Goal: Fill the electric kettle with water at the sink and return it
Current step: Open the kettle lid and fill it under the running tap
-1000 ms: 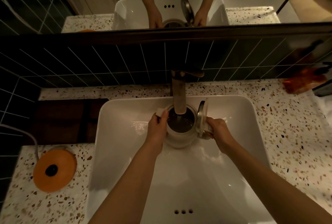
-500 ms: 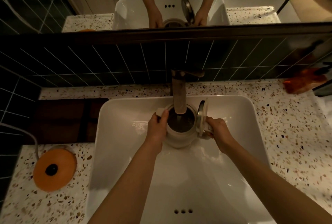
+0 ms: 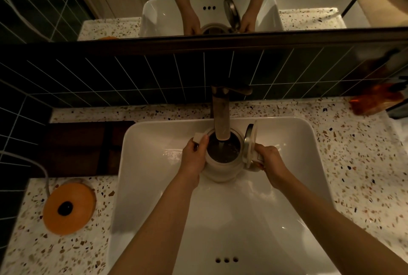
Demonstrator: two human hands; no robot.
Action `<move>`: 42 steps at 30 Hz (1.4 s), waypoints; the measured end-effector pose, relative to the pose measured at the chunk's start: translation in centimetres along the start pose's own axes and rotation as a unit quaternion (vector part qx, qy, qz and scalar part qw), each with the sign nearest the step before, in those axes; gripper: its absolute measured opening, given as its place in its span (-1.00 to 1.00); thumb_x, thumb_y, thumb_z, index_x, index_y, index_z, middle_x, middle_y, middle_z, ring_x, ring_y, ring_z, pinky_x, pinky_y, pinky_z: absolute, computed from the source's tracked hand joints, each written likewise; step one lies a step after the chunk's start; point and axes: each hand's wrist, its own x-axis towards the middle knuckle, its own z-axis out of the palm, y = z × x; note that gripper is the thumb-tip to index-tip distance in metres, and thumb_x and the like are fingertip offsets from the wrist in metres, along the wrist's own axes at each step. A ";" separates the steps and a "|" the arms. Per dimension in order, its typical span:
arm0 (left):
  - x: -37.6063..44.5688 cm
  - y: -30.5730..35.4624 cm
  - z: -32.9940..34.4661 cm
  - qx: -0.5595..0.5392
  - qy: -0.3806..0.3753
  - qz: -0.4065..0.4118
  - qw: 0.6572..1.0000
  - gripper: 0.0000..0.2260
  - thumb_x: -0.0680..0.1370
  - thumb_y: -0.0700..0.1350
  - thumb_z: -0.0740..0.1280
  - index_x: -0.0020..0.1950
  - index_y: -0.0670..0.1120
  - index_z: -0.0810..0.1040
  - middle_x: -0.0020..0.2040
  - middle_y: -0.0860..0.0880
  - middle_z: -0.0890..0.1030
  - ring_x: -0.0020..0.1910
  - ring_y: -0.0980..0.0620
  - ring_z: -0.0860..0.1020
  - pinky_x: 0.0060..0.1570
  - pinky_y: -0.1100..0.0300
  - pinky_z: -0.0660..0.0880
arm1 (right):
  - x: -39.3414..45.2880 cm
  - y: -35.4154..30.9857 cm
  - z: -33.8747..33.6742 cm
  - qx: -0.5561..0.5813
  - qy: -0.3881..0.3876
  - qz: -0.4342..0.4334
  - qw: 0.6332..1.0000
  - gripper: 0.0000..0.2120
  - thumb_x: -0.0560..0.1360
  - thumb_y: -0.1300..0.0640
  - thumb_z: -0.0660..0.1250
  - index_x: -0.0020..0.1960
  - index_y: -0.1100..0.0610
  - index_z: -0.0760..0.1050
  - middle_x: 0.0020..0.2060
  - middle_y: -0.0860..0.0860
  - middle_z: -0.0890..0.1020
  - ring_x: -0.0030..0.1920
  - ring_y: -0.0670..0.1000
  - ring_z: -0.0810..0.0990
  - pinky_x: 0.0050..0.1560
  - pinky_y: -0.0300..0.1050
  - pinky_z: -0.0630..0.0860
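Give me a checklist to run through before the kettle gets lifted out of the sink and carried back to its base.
1. Left hand steadies the kettle body: ok.
2. Right hand grips the handle side: ok.
3. Lid closed for carrying: not ok, it stands open.
4. Faucet spout clear of the kettle mouth: not ok, it hangs right over the opening.
5. Water level sufficient: cannot tell, the inside is dark.
6. Orange base on the counter free to receive the kettle: ok.
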 end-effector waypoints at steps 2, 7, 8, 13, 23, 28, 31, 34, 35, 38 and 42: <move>0.0 0.0 0.0 0.002 -0.002 0.001 1.000 -0.73 0.58 0.10 0.27 0.23 0.04 0.51 0.01 0.13 0.61 -0.05 0.20 0.53 0.03 0.07 0.46 | 0.0 0.0 0.0 0.003 0.008 0.004 1.000 -0.62 0.52 0.07 0.24 -0.41 0.25 0.48 -0.64 -0.01 0.42 -0.55 -0.06 0.36 -0.38 -0.14 0.28; 0.0 0.1 0.0 0.004 0.000 -0.002 1.000 -0.74 0.57 0.10 0.28 0.20 0.03 0.51 0.00 0.11 0.61 -0.05 0.19 0.53 0.04 0.06 0.46 | 0.0 0.0 0.0 0.008 0.009 0.001 1.000 -0.61 0.51 0.07 0.24 -0.43 0.22 0.51 -0.61 0.02 0.44 -0.51 -0.01 0.38 -0.37 -0.12 0.29; 0.0 0.1 0.0 0.005 0.001 -0.003 1.000 -0.73 0.57 0.11 0.29 0.20 0.03 0.51 0.01 0.11 0.61 -0.04 0.18 0.54 0.06 0.05 0.47 | 0.1 0.1 0.0 0.009 0.009 0.001 1.000 -0.61 0.51 0.07 0.24 -0.43 0.22 0.51 -0.60 0.03 0.45 -0.50 -0.01 0.39 -0.36 -0.11 0.30; 0.0 0.1 -0.1 0.017 0.002 -0.004 1.000 -0.77 0.53 0.17 0.30 0.12 0.10 0.52 0.01 0.12 0.61 -0.02 0.13 0.55 0.04 0.01 0.49 | 0.2 0.2 0.0 0.010 0.006 0.000 1.000 -0.63 0.50 0.05 0.25 -0.37 0.26 0.55 -0.46 0.20 0.50 -0.38 0.12 0.43 -0.29 -0.08 0.33; -0.3 0.4 -0.1 0.007 -0.003 -0.006 1.000 -0.78 0.56 0.15 0.28 0.14 0.09 0.49 -0.02 0.16 0.59 -0.07 0.16 0.53 -0.15 0.11 0.46 | -0.1 -0.1 0.0 -0.001 -0.004 -0.015 1.000 -0.68 0.51 0.08 0.22 -0.22 0.32 0.54 -0.49 0.16 0.40 -0.44 0.06 0.35 -0.34 -0.09 0.26; -0.2 0.3 -0.2 0.008 -0.005 -0.008 1.000 -0.77 0.56 0.13 0.28 0.16 0.08 0.49 -0.01 0.16 0.59 -0.07 0.19 0.51 -0.06 0.09 0.44 | 0.0 0.1 0.1 0.001 0.002 -0.007 1.000 -0.65 0.52 0.09 0.22 -0.37 0.25 0.49 -0.61 0.01 0.41 -0.49 0.01 0.35 -0.36 -0.12 0.27; -0.2 0.3 -0.2 0.004 -0.007 -0.009 1.000 -0.74 0.57 0.12 0.28 0.20 0.06 0.49 0.00 0.15 0.59 -0.06 0.20 0.51 -0.05 0.09 0.44 | -0.1 0.0 0.0 -0.008 -0.003 -0.011 1.000 -0.66 0.52 0.10 0.20 -0.32 0.28 0.51 -0.60 0.01 0.40 -0.50 -0.02 0.35 -0.36 -0.14 0.28; -0.2 0.3 -0.2 0.010 -0.002 -0.007 1.000 -0.75 0.56 0.13 0.29 0.15 0.04 0.50 -0.01 0.14 0.59 -0.04 0.15 0.53 -0.01 0.05 0.45 | 0.0 0.0 0.1 -0.012 -0.003 -0.011 1.000 -0.69 0.52 0.09 0.20 -0.23 0.31 0.53 -0.60 0.01 0.39 -0.51 -0.03 0.35 -0.36 -0.14 0.28; -0.3 0.3 -0.2 0.010 -0.001 -0.007 1.000 -0.75 0.56 0.13 0.29 0.14 0.03 0.50 -0.02 0.13 0.59 -0.04 0.14 0.53 -0.01 0.05 0.45 | 0.0 0.1 0.1 -0.012 -0.003 -0.011 1.000 -0.69 0.52 0.09 0.20 -0.22 0.31 0.53 -0.60 0.01 0.39 -0.50 -0.02 0.35 -0.36 -0.14 0.28; -0.4 0.4 -0.2 0.004 -0.002 -0.007 1.000 -0.75 0.57 0.12 0.29 0.16 0.03 0.50 -0.03 0.13 0.60 -0.06 0.18 0.53 -0.04 0.06 0.45 | 0.0 0.1 0.1 -0.012 -0.004 -0.011 1.000 -0.66 0.52 0.08 0.20 -0.25 0.32 0.54 -0.57 0.05 0.42 -0.46 0.02 0.38 -0.34 -0.13 0.30; -0.3 0.2 -0.2 0.015 -0.002 -0.009 1.000 -0.86 0.54 0.16 0.29 0.00 0.13 0.51 -0.01 0.12 0.61 -0.02 0.11 0.55 0.04 -0.04 0.50 | 0.2 0.2 0.1 -0.012 0.005 -0.003 1.000 -0.67 0.48 0.05 0.22 -0.26 0.30 0.53 -0.56 0.05 0.45 -0.40 0.09 0.41 -0.29 -0.08 0.31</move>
